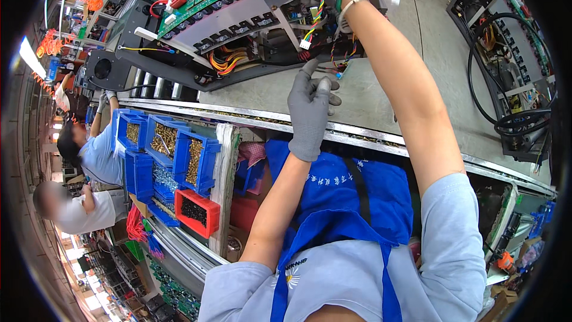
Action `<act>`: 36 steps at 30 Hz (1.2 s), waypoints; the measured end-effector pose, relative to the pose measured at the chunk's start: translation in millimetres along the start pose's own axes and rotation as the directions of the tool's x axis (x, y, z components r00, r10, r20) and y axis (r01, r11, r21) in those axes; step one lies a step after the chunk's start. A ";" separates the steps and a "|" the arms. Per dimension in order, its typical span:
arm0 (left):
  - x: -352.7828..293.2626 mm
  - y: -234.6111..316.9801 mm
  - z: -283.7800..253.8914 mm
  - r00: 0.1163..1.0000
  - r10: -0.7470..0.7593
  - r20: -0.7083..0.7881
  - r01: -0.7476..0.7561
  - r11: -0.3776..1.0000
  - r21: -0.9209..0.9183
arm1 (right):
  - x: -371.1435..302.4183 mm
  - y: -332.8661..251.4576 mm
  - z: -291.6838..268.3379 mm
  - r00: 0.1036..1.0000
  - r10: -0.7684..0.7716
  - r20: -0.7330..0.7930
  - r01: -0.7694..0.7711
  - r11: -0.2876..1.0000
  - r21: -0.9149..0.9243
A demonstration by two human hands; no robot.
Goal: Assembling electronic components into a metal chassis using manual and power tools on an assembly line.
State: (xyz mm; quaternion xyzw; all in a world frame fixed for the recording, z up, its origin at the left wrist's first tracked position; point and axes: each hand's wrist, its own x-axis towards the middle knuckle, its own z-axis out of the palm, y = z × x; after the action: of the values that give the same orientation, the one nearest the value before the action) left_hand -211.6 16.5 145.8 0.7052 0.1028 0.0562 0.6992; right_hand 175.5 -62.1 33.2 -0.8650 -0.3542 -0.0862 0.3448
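- Two gloved hands at the counter (256,92); left hand (310,104) with fingers parted and loosely bent, grasping nothing visible; right hand (344,9) reaching in among the wiring, its fingers mostly hidden, so whether they grip cannot be told.
- Just beside the left fingers: thin wires running to a small blue connector (339,76); contact between them cannot be told.
- Near the right hand: twisted multicoloured wires (323,9), hanging to a white connector (305,43).
- Behind the left hand and extending to its left: open black chassis (179,71), resting on the counter; orange and yellow wires (226,62) inside; green circuit board (205,3) on top.
- Farther right: second open chassis (506,53), well apart from the first; black cable (471,77) looped beside it.
- Left of the person: blue bins (138,173), several with screws; red bin (205,231) with small dark parts; two co-workers (101,155) beyond.
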 end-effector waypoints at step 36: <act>64.8 47.4 -40.3 0.987 0.159 0.017 -0.160 0.983 0.088 | -167.9 -259.7 -62.6 0.957 0.073 -0.280 -0.061 0.997 0.049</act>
State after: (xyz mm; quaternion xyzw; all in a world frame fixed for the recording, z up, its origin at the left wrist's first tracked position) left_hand -154.4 70.3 189.5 0.7420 0.0447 0.1038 0.6608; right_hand -116.4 -63.4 153.0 -0.8484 -0.2737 -0.1897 0.4114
